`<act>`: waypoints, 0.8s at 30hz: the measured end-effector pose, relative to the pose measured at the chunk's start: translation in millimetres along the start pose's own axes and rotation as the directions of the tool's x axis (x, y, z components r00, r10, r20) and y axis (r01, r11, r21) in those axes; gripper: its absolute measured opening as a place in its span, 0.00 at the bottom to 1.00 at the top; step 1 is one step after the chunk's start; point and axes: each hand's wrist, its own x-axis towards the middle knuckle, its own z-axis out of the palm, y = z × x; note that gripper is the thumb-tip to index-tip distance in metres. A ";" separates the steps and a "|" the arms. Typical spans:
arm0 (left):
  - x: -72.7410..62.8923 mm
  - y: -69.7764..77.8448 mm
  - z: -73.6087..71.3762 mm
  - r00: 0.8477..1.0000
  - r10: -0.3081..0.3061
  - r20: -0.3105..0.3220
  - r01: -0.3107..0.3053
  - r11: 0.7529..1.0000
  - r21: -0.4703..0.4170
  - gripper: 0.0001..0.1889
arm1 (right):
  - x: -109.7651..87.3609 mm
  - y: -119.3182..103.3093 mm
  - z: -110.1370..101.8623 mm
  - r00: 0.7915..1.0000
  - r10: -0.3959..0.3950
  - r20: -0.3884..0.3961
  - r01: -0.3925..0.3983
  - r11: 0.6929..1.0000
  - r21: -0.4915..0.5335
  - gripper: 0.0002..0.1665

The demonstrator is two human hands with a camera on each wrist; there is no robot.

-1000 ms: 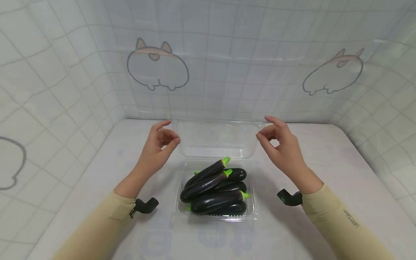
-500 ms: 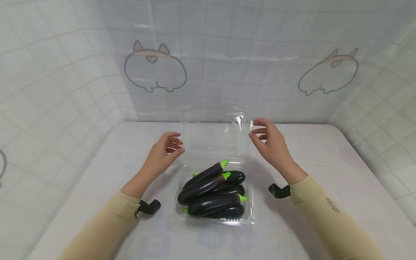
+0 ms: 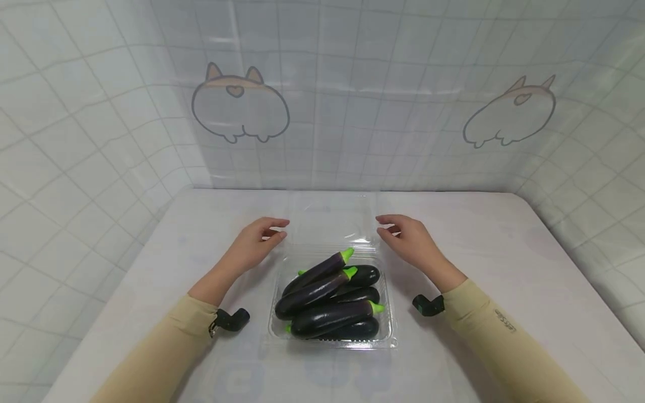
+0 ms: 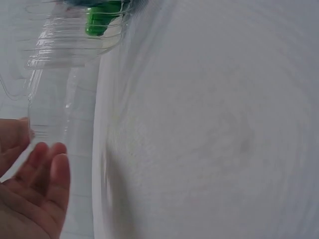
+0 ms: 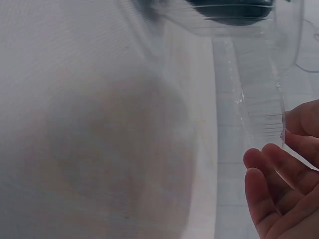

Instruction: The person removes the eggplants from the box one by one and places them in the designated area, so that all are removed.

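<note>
A clear plastic clamshell container (image 3: pixel 279 334) stands on the table, heaped with several dark purple eggplants (image 3: pixel 330 319) with green stem ends. Its clear lid (image 3: pixel 332 221) is swung back behind the tray, still joined along the hinge. My left hand (image 3: pixel 254 243) pinches the lid's left edge between thumb and fingertips; in the left wrist view the fingers (image 4: pixel 60 169) lie close against that edge. On the opposite side, my right hand (image 3: pixel 410 242) pinches the lid's right edge, its fingers (image 5: pixel 256 184) slightly bent. Part of the lower eggplants is hidden under the upper ones.
White sheeting covers the table (image 3: pixel 211 358). A grid-patterned curtain wall (image 3: pixel 383 112) with cartoon animal outlines rises close behind the lid, and similar walls stand at both sides. Small black wrist cameras (image 3: pixel 233 320) stick out from both forearms.
The lid has tilted backward and down, away from the eggplants. Both hands have come closer together with it, the right one moving left and lower. The tray and eggplants stay put.
</note>
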 end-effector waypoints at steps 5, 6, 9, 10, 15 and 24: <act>0.7 -3.4 2.3 0.997 -0.064 0.050 0.064 0.998 0.008 0.21 | 0.3 5.7 6.0 0.997 0.049 0.058 -0.049 0.999 -0.005 0.23; 0.9 -3.7 2.6 0.996 -0.076 0.056 0.075 0.997 0.007 0.21 | 0.2 6.9 7.0 0.996 0.057 0.065 -0.057 0.998 -0.004 0.23; 1.1 -4.5 3.4 0.993 -0.094 0.073 0.094 0.996 0.004 0.22 | -0.1 9.7 9.4 0.994 0.075 0.080 -0.075 0.997 0.005 0.23; 1.3 -4.4 3.5 0.992 -0.100 0.078 0.101 0.995 0.000 0.21 | 0.0 10.6 10.2 0.993 0.079 0.084 -0.080 0.997 0.007 0.23; 1.4 -5.8 4.7 0.988 -0.109 0.106 0.112 0.993 -0.026 0.21 | 1.0 14.3 12.3 0.989 0.101 0.107 -0.103 0.995 0.015 0.23; -3.6 -9.0 3.0 0.994 -0.091 0.061 0.094 0.994 -0.050 0.23 | 2.3 15.0 13.3 0.988 0.111 0.110 -0.113 0.994 0.009 0.24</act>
